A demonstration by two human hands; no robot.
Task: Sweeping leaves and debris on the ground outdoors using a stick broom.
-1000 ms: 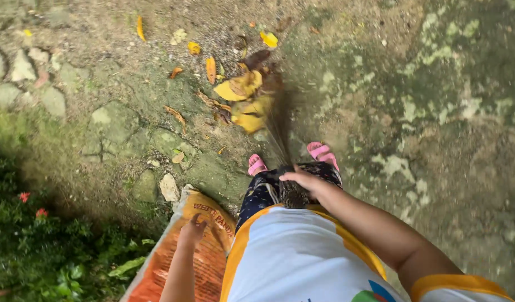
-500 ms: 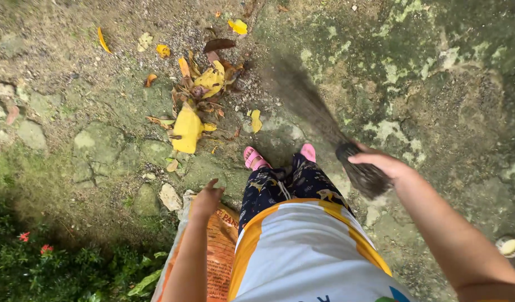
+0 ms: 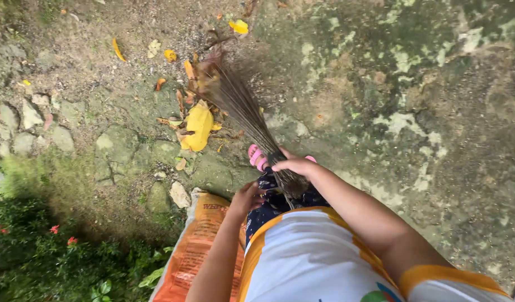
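White shirt (image 3: 308,257) with orange trim and sleeve bands; dark patterned trousers (image 3: 274,204), print unclear; pink sandals (image 3: 257,157).

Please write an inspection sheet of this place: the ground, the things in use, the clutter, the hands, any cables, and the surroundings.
Surface: mossy stone ground, uneven, partly bare earth.
Things in use: stick broom, bristles on the yellow leaf pile; orange sack beside the person.
Clutter: scattered leaves; loose stones.
Hands: right hand grips the broom; left hand near the sack's top, contact unclear.
Cables: nothing seen.
Surroundings: green bush with red flowers at lower left.
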